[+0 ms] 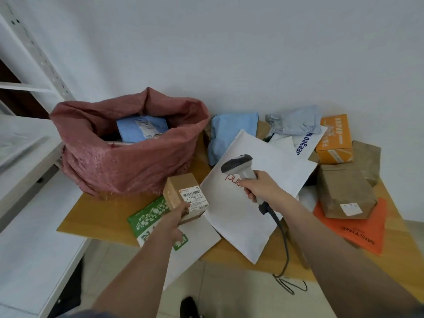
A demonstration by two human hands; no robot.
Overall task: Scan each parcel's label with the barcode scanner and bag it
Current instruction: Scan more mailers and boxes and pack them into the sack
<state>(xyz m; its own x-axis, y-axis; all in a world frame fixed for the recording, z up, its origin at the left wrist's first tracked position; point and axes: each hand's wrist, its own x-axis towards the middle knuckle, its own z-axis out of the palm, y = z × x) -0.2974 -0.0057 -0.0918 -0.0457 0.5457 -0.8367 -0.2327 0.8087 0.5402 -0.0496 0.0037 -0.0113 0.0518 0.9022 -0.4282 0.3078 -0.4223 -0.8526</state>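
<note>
My left hand (180, 212) grips a small brown cardboard box (181, 191) from its near end, and the box's white barcode label (195, 199) faces up. Just right of it, my right hand (257, 184) holds the grey barcode scanner (238, 165) by its handle, head pointing left toward the box. The scanner's dark cable (283, 239) hangs off the table's front edge. Behind the box stands the open pink woven sack (128, 161), with a blue mailer (141, 128) inside.
On the wooden table (91, 216) lie a large white mailer (252, 203), a green patterned packet (149, 216), a blue bag (229, 134), an orange box (335, 138), a brown paper parcel (344, 191) and an orange mailer (358, 226). A white shelf unit (29, 180) stands at left.
</note>
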